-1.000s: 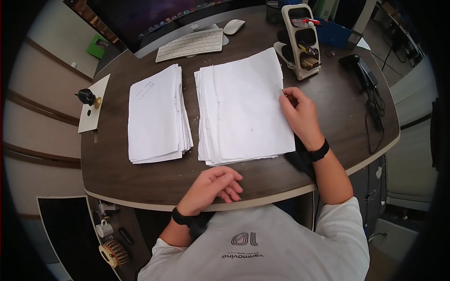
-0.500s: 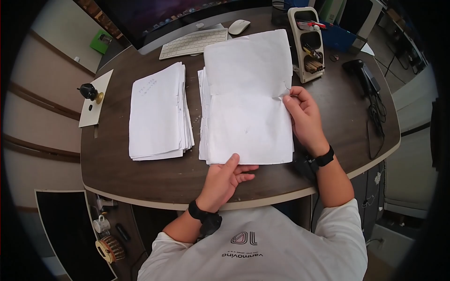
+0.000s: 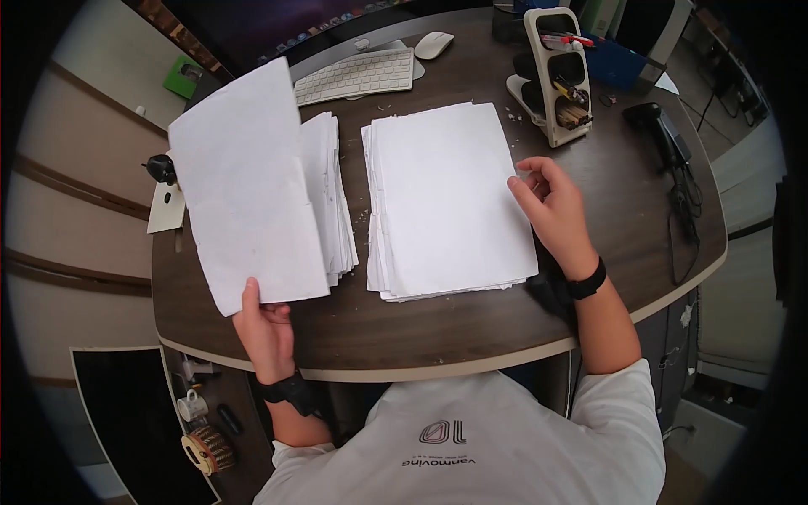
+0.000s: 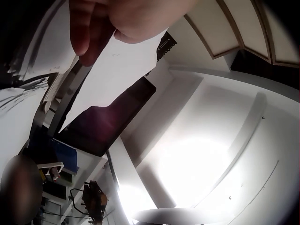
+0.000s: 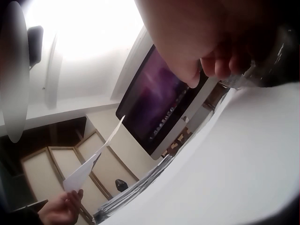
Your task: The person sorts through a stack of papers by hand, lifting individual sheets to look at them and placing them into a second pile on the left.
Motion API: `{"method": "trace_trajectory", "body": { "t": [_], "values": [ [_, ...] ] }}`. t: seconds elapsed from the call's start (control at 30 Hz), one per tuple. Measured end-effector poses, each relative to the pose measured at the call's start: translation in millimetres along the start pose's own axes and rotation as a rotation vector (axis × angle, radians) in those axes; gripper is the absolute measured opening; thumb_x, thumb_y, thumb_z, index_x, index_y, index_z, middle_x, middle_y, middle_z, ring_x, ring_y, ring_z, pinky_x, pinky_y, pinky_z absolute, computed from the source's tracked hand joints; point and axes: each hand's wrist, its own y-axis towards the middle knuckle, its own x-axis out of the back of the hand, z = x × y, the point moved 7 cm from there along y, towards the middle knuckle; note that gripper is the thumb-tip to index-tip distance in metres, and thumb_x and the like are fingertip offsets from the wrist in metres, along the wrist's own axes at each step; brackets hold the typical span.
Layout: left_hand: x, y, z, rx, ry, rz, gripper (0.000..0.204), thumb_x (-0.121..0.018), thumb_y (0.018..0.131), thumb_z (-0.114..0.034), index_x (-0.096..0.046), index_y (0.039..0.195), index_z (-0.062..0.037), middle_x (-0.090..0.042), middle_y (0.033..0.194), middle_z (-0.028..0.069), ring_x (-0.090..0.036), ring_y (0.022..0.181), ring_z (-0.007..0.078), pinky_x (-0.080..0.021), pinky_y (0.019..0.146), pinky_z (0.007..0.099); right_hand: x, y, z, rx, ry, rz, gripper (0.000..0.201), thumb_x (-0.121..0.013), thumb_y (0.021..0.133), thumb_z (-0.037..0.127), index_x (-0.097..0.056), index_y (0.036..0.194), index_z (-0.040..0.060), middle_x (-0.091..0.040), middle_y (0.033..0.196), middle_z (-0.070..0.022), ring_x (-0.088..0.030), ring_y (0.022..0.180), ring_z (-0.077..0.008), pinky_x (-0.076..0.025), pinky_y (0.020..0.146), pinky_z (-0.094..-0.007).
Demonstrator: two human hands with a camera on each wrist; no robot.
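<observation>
A loose white sheet of paper (image 3: 244, 194) is raised at the left. My left hand (image 3: 266, 328) pinches it by its bottom edge, thumb on top and fingers underneath. The sheet tilts and covers much of the left paper stack (image 3: 324, 194), whose right part still shows. In the right wrist view, the same left hand (image 5: 62, 208) holds the sheet (image 5: 82, 174) up. My right hand (image 3: 555, 210) is at the right edge of the right paper stack (image 3: 450, 202), thumb tip at the edge and fingers loosely bent, with no sheet between them.
A keyboard (image 3: 358, 80) and mouse (image 3: 434, 45) lie behind the stacks, below a monitor (image 3: 278, 38). An upright holder (image 3: 555, 84) with pens stands at the back right. A black corded device (image 3: 661, 135) lies at the right. Paper scraps dot the brown desk (image 3: 421, 332).
The sheet has come off the right stack and swung left over the left stack in my left hand. My right hand has let go of it and stays by the right stack.
</observation>
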Motion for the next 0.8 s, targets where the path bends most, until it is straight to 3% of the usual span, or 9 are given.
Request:
{"method": "trace_trajectory", "body": {
  "t": [0.13,0.27,0.5,0.57,0.67,0.73,0.8],
  "values": [
    [19.4,29.0,2.1,0.043,0.087,0.007,0.03,-0.064,0.103,-0.018,-0.058,0.125,0.0009,-0.071,0.094,0.0081,-0.068,0.066,0.0133,-0.054,0.049,0.0229,-2.3,-1.0,-1.3,0.034,-0.342,0.08,0.047,-0.08,0.086,0.028,-0.07,0.119,-0.0035,-0.064,0.084,-0.0092,-0.061,0.072,-0.0219,-0.051,0.068,-0.0343],
    [20.9,40.6,16.4,0.137,0.155,0.025,0.03,-0.064,0.102,-0.017,-0.058,0.125,0.0014,-0.071,0.093,0.0094,-0.069,0.067,0.0141,-0.057,0.051,0.0226,-1.9,-2.8,3.7,0.022,-0.416,0.104,0.051,-0.081,0.084,0.032,-0.071,0.12,-0.0029,-0.065,0.084,-0.0118,-0.062,0.073,-0.0276,-0.052,0.069,-0.0383],
    [14.1,45.1,23.5,0.201,0.188,0.071,0.031,-0.066,0.102,-0.02,-0.059,0.123,0.0015,-0.071,0.09,0.0101,-0.07,0.068,0.0154,-0.057,0.051,0.0238,-4.7,-3.6,3.5,-0.043,-0.369,0.158,0.043,-0.082,0.083,0.03,-0.071,0.111,-0.0011,-0.064,0.079,-0.0102,-0.062,0.07,-0.0246,-0.051,0.066,-0.0376],
    [18.6,45.7,26.2,0.227,0.199,0.067,0.033,-0.065,0.103,-0.027,-0.059,0.119,0.0011,-0.071,0.086,0.0104,-0.07,0.065,0.0161,-0.057,0.05,0.024,-4.1,-3.8,1.7,-0.048,-0.347,0.146,0.039,-0.082,0.083,0.028,-0.071,0.107,-0.0013,-0.064,0.078,-0.0101,-0.062,0.068,-0.0241,-0.051,0.065,-0.0371],
    [28.4,31.5,21.9,0.242,0.206,0.04,0.037,-0.062,0.105,-0.036,-0.06,0.112,0.0006,-0.07,0.078,0.0111,-0.07,0.061,0.0172,-0.057,0.049,0.0237,-3.1,-3.1,-3.6,-0.015,-0.22,0.103,0.03,-0.08,0.087,0.022,-0.069,0.101,-0.0013,-0.066,0.077,-0.0078,-0.062,0.067,-0.0187,-0.05,0.063,-0.0335],
    [40.2,21.4,27.1,0.292,0.254,0.073,0.043,-0.055,0.107,-0.042,-0.062,0.105,0.0004,-0.07,0.075,0.0126,-0.07,0.06,0.0175,-0.056,0.049,0.0237,-4.8,-3.1,-10.4,-0.092,-0.046,0.099,0.021,-0.075,0.094,0.018,-0.067,0.1,-0.0008,-0.068,0.079,-0.0036,-0.061,0.07,-0.0102,-0.049,0.064,-0.0282],
    [26.2,-4.4,40.8,0.393,0.284,0.349,0.048,-0.05,0.109,-0.043,-0.064,0.101,0.0025,-0.072,0.077,0.0142,-0.071,0.06,0.0193,-0.056,0.049,0.0248,-5.8,-2.1,-15.7,-0.139,0.111,0.115,0.019,-0.071,0.097,0.017,-0.066,0.103,-0.0004,-0.069,0.08,-0.0018,-0.061,0.073,-0.0073,-0.049,0.065,-0.0259]
  ]
}}
